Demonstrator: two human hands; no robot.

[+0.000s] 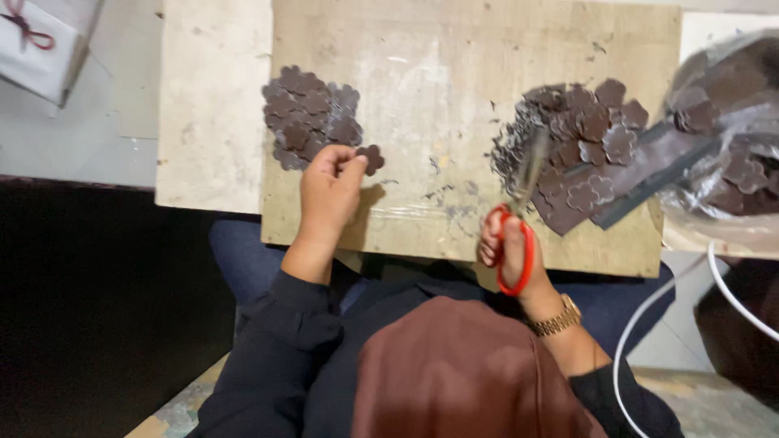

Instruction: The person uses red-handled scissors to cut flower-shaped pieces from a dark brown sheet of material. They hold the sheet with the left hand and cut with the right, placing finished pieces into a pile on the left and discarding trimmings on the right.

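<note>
My left hand (329, 188) pinches a small brown flower-shaped cutout (372, 156) just right of a pile of similar cutouts (308, 118) on a wooden board (438, 97). My right hand (505, 247) grips red-handled scissors (519, 211), blades pointing up toward a heap of brown sheet pieces with traced flower shapes (588, 146). Small brown scraps lie between the blades and the heap.
A clear plastic bag holding more brown pieces (726, 154) sits at the right. A white cable (649, 324) curves at lower right. A white box with a red ribbon (32, 36) is at top left. The board rests over my lap.
</note>
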